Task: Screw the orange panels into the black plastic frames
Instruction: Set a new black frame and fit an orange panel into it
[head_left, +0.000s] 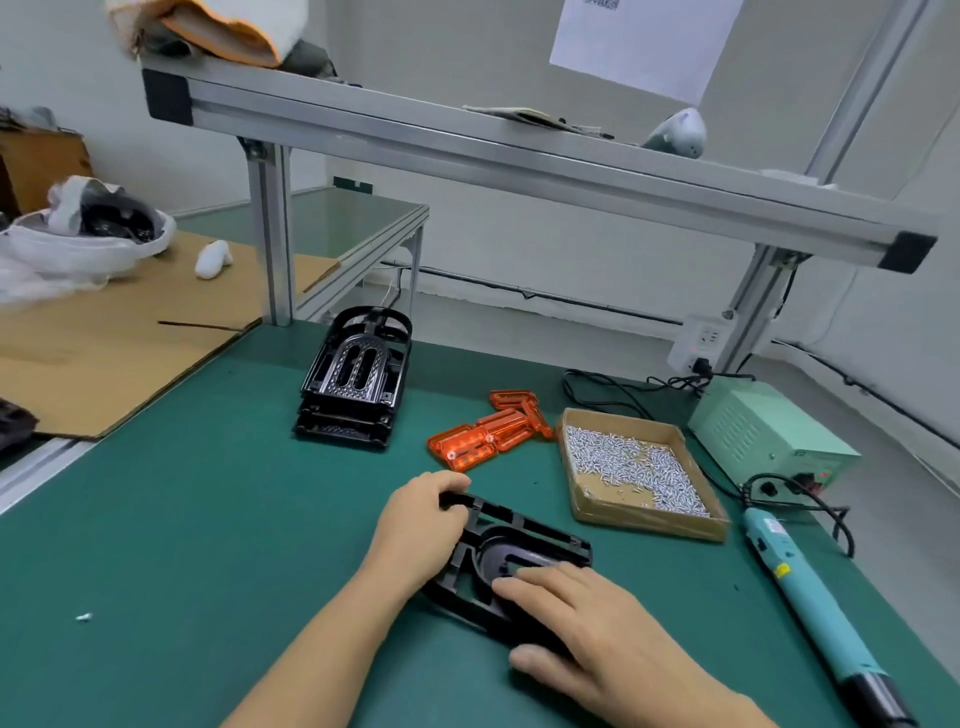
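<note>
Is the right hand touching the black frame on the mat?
Touching. The head view shows the right hand lying on the black frame, fingers over its oval centre and thumb against its near edge.

There are two hands: the left hand (415, 525) and the right hand (582, 623). Both are on one black frame (524, 551).

Behind that frame is one stack of black frames (353, 384). It looks like three or four, but the count is hard to tell.

To the right of the stack is one pile of orange panels (488, 434), maybe five or six.

Right of the pile is one cardboard box (649, 519) with too many small silver screws (628, 465) to count.

Right of the box are one blue screwdriver (810, 597) and one pale green power box (763, 434).
</note>
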